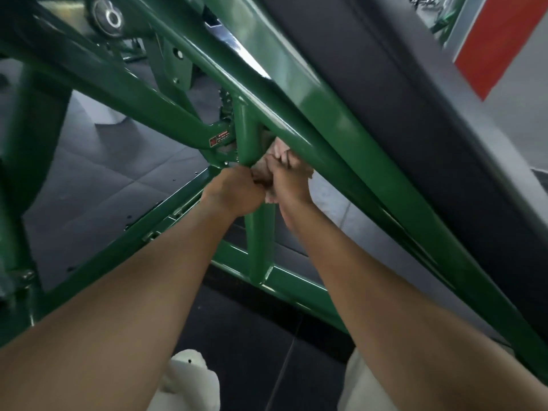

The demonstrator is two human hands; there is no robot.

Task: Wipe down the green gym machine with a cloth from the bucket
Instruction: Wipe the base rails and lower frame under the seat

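At the green upright [259, 241], left hand [237, 191] and right hand [292, 182] grip the cloth [279, 148], fingers [286, 160] curled (presumably scrubbing its joint).

The floor [98, 185] under you is dark grey matting laid in large squares, with thin seams running between them. A paler, brighter patch [100, 111] lies across it at your upper left. Closer to you, low in the view, the floor looks nearly black. Up at your right, a light grey wall [516, 120] carries a red panel [498, 40], edged on its left by a pale strip [458, 34]. The light is soft and even.
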